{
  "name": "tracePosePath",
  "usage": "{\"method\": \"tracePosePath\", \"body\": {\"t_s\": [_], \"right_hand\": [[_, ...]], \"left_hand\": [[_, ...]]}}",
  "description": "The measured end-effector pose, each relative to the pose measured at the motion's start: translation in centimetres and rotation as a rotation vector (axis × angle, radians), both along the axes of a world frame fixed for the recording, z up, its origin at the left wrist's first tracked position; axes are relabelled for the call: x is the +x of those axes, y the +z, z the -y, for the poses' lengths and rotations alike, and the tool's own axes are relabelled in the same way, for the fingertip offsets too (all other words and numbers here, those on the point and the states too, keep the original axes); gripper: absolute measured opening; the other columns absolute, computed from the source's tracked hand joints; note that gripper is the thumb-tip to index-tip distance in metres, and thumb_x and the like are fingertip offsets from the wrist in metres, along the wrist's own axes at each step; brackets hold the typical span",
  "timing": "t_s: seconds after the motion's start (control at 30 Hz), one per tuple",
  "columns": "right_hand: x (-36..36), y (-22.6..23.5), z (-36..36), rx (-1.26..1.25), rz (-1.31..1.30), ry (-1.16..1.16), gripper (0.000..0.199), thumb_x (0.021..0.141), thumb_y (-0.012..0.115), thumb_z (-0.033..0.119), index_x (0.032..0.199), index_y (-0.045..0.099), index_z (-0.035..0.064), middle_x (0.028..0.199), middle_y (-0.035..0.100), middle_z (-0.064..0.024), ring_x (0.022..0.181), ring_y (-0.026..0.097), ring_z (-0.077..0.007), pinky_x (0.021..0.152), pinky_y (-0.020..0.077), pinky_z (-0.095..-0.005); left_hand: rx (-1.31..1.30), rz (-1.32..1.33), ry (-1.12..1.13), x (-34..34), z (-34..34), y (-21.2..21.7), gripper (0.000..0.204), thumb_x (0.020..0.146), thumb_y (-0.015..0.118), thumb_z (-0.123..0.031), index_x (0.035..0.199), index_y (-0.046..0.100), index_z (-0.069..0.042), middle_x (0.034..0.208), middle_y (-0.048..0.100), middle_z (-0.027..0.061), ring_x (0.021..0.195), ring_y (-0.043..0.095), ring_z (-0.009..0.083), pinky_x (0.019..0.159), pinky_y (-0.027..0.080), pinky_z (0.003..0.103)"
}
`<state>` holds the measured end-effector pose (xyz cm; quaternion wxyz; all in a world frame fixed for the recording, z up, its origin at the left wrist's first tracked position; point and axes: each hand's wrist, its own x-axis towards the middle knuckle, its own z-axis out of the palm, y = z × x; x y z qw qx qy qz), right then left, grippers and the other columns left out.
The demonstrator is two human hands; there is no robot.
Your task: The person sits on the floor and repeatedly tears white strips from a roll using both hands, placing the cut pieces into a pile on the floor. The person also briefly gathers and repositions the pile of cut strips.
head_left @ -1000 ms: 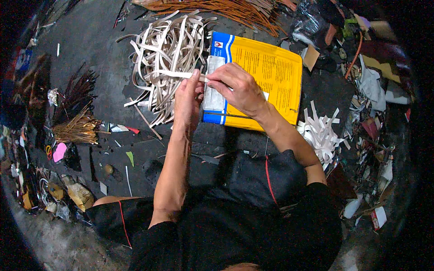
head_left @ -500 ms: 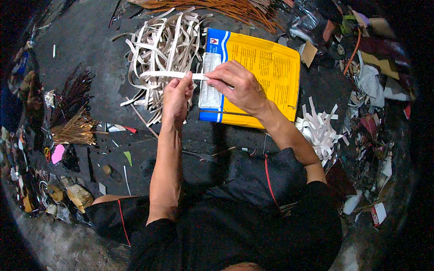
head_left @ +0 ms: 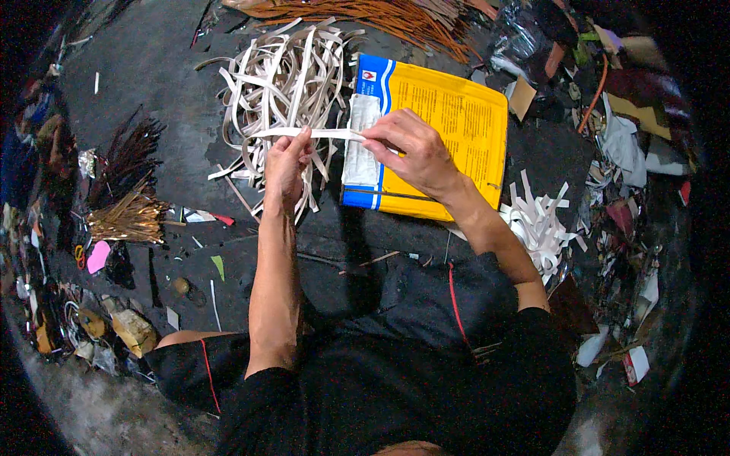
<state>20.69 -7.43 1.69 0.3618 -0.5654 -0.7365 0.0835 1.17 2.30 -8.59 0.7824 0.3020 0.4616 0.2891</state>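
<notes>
A flat white strip (head_left: 331, 134) is stretched level between my two hands. My left hand (head_left: 286, 169) pinches it between thumb and fingers, over the lower part of a tangled heap of white strips (head_left: 285, 80). At its right end, the fingertips of my right hand (head_left: 414, 152) are closed on the strip. That hand is above a yellow and blue panel (head_left: 449, 106) printed with text. Beneath the strip, a white cloth-like pad (head_left: 360, 163) lies on the panel's blue left edge. What lies under my right palm is hidden.
A smaller pile of cut white strips (head_left: 538, 228) lies right of the panel. Orange-brown strands (head_left: 380, 17) spread along the far side. Dark and copper bristle bundles (head_left: 125, 216) rest at left. Mixed scraps (head_left: 623, 152) line the right, with a crumpled tan lump (head_left: 134, 332) at lower left.
My left hand has shifted slightly left along the strip, away from my right hand. More of the strip shows between them. The view has also moved a little.
</notes>
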Motion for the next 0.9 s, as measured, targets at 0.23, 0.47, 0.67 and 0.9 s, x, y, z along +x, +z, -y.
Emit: {"method": "tracePosePath", "body": {"t_s": [0.23,0.47,0.67,0.9], "right_hand": [[-0.1,-0.3,0.1,0.037,0.035,0.014,0.013,0.075,0.070,0.006,0.085,0.063,0.0028,0.079,0.058,-0.0089,0.075,0.058,-0.0267,0.068,0.0486,-0.0364],[0.1,-0.3,0.1,0.026,0.047,0.025,0.014,0.075,0.071,0.004,0.087,0.065,0.0029,0.081,0.060,-0.0082,0.076,0.059,-0.0246,0.067,0.0484,-0.0344],[-0.3,-0.2,-0.1,0.071,0.098,0.034,0.011,0.076,0.069,0.007,0.083,0.062,0.0037,0.080,0.056,-0.0074,0.077,0.057,-0.0260,0.070,0.0490,-0.0359],[-0.8,-0.3,-0.3,0.079,0.145,0.027,0.015,0.075,0.069,0.006,0.089,0.064,0.0045,0.083,0.058,-0.0078,0.080,0.059,-0.0255,0.072,0.0499,-0.0342]], "left_hand": [[0.029,-0.063,0.012,-0.9,-0.3,-0.1,0.019,0.087,0.068,-0.021,0.085,0.060,-0.003,0.072,0.056,0.0000,0.060,0.046,0.0046,0.051,0.032,0.018],[0.062,-0.118,0.051,-1.8,-1.1,-0.8,0.023,0.085,0.070,-0.024,0.083,0.060,-0.003,0.069,0.054,-0.0012,0.055,0.043,0.0051,0.050,0.032,0.019],[0.116,-0.198,0.003,-3.4,-2.0,-1.0,0.021,0.088,0.068,-0.024,0.085,0.059,-0.005,0.074,0.061,0.0032,0.058,0.052,0.0073,0.054,0.039,0.021],[-0.100,0.194,0.218,-4.6,-2.4,-1.9,0.026,0.091,0.063,-0.024,0.099,0.057,-0.001,0.088,0.065,0.0088,0.077,0.064,0.0148,0.070,0.053,0.027]]}}
